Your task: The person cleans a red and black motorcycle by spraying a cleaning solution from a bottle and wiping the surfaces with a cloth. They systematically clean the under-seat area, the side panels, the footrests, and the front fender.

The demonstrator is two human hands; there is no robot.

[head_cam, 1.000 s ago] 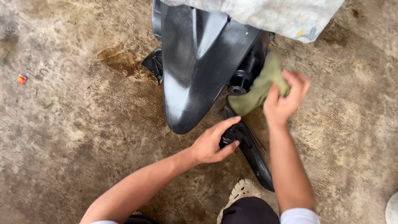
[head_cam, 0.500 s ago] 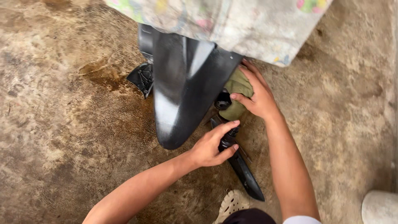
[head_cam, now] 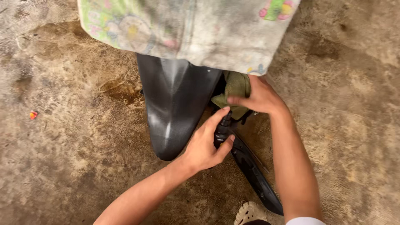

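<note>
A beige shoe (head_cam: 249, 213) sits at the bottom edge. The left hand (head_cam: 206, 143) has its fingers (head_cam: 216, 118) curled around a black knob-like part (head_cam: 222, 130) atop a long black plastic panel (head_cam: 254, 173). Just beyond them, the right hand (head_cam: 257, 96) pinches an olive-green rag (head_cam: 235, 86) against the dark machine body. Left of both lies the glossy black fender (head_cam: 175, 108), then a stained patterned cloth (head_cam: 187, 29) over concrete floor (head_cam: 62, 125).

My left hand (head_cam: 206, 146) grips the small part (head_cam: 223, 129) just right of the fender (head_cam: 173, 112), my right hand (head_cam: 258, 98) presses the rag (head_cam: 235, 89) behind it, under the cloth (head_cam: 187, 29), with the long panel (head_cam: 254, 175) between my forearms.
</note>
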